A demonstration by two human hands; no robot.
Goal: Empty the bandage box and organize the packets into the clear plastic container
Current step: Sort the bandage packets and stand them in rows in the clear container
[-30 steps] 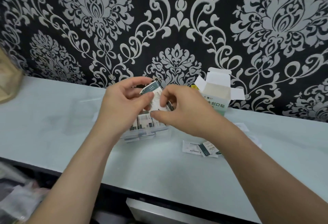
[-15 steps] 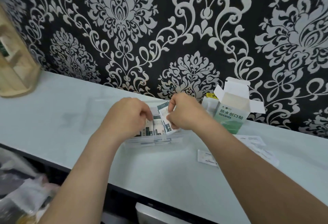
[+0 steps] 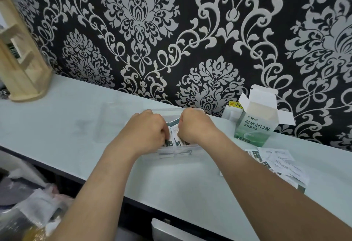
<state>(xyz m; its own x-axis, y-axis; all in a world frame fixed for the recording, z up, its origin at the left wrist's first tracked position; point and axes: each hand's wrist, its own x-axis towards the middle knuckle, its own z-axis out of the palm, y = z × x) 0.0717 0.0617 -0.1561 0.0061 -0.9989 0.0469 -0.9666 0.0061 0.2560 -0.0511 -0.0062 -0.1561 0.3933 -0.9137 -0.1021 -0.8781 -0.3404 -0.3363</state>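
Observation:
The clear plastic container [image 3: 177, 153] stands on the pale counter at centre, with bandage packets [image 3: 173, 141] upright inside it. Both hands are down in the container. My left hand [image 3: 146, 128] and my right hand [image 3: 194, 126] have curled fingers on a white and dark green packet [image 3: 173, 128] held between them among the others. The fingertips are hidden behind the knuckles. The green and white bandage box [image 3: 255, 126] stands to the right with its top flaps open. Several loose packets [image 3: 276, 162] lie on the counter in front of the box.
A clear lid [image 3: 112, 124] lies on the counter left of the container. A wooden rack [image 3: 21, 69] stands at the far left against the patterned wall. A small white item [image 3: 231, 114] sits behind the box. Plastic bags [image 3: 28, 212] lie below the counter's front edge.
Both hands have gone down from above the container into it, carrying the packet with them. The view has shifted, so the wooden rack now shows at the left.

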